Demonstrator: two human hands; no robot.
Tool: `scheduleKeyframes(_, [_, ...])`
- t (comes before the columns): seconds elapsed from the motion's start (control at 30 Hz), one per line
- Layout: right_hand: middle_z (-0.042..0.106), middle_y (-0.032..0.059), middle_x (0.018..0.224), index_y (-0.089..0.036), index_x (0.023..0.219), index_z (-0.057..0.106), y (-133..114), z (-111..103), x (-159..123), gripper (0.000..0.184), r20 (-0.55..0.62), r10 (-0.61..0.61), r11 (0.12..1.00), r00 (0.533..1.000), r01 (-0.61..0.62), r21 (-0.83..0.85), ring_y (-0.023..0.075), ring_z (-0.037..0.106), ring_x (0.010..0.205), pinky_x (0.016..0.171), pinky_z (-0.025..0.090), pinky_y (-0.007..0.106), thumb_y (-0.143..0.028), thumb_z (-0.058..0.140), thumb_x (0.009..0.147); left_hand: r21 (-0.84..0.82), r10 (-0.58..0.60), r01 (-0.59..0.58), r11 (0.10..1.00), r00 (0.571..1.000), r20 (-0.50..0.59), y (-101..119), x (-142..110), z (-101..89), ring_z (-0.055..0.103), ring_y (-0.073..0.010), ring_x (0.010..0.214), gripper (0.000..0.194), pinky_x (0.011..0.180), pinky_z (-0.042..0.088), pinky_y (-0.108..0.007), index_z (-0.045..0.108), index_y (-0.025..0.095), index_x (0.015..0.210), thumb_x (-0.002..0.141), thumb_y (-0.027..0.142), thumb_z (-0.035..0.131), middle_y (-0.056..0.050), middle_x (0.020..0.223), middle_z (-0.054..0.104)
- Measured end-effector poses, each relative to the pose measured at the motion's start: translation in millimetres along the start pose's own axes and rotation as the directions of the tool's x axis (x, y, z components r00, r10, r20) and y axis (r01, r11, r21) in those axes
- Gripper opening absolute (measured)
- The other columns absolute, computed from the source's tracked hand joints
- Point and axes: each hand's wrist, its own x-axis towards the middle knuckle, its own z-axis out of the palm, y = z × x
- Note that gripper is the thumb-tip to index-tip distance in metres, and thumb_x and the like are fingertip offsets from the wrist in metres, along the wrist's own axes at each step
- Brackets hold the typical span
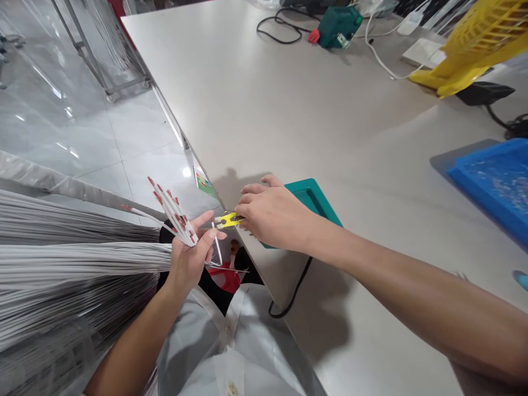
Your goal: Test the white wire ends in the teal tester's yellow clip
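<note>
A bunch of white wires (pixel 175 217) with reddish-brown tips stands up out of my left hand (pixel 193 250), which is closed around it. Between thumb and fingertips, the same hand pinches one bent white wire (pixel 218 250) at its tip. My right hand (pixel 274 217) reaches over the table edge, fingers curled on a small yellow tool that looks like snips (pixel 229 220). The tool's front end meets the tip of the pinched wire; its jaws are too small to make out. Beneath my right hand lies a teal tray (pixel 328 206), partly covered by it.
Long bundles of white and grey wires (pixel 82 258) hang at the left. On the white table (pixel 289 110) are a green device (pixel 340 25), a yellow fan (pixel 482 44), a blue tray (pixel 490 176) and a black cable (pixel 295 302). A wheeled metal rack (pixel 94 66) stands beyond.
</note>
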Motion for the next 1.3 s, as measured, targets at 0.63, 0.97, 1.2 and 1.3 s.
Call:
scheduleKeyframes(0.63, [0.067,0.0117,0.086,-0.012,0.103,0.06,-3.8,8.7,-3.5,0.041,-0.064,0.031,0.998,0.997,-0.034,-0.046,0.0294,0.055,0.093,0.097,0.018,0.062,-0.039,0.066,0.072,0.233,-0.041,0.06,0.971,0.995,-0.086,0.5,-1.9,4.8,0.047,-0.0084,0.044,0.043,0.039,0.034,-0.021,0.061,0.017,0.112,0.072,0.029,0.065,-0.002,0.071,0.071])
scheduleKeyframes(0.97, [0.067,0.0103,0.083,-0.013,0.108,0.058,-3.3,14.5,-4.6,0.046,-0.117,0.023,1.0,0.993,-0.023,-0.001,0.0287,0.055,0.093,0.098,0.018,0.062,-0.041,0.067,0.072,0.163,-0.033,0.048,0.985,0.995,-0.095,1.5,-3.8,0.3,0.038,-0.0045,0.037,0.043,0.036,0.033,-0.019,0.06,0.017,0.112,0.071,0.027,0.065,-0.001,0.069,0.069])
scheduleKeyframes(1.2, [0.065,0.0142,0.095,-0.009,0.113,0.057,-10.5,11.7,-11.8,0.051,-0.289,-0.029,0.993,0.957,0.061,0.103,0.0274,0.057,0.095,0.096,0.032,0.053,-0.045,0.059,0.077,0.096,0.005,0.005,0.995,0.994,-0.105,7.0,-11.0,-9.3,0.038,-0.0033,0.038,0.031,0.037,0.031,-0.018,0.053,0.016,0.1,0.074,0.028,0.063,-0.003,0.073,0.069])
scheduleKeyframes(1.3, [0.064,0.0118,0.098,-0.012,0.108,0.06,-28.9,17.5,-18.8,0.03,-0.461,0.044,0.958,0.886,0.093,0.271,0.0221,0.059,0.091,0.078,0.049,0.035,-0.03,0.047,0.087,0.008,0.002,-0.001,1.0,0.996,-0.086,10.4,-14.4,-15.7,0.038,-0.0033,0.039,0.019,0.038,0.031,-0.018,0.055,0.016,0.085,0.073,0.027,0.063,-0.002,0.072,0.068])
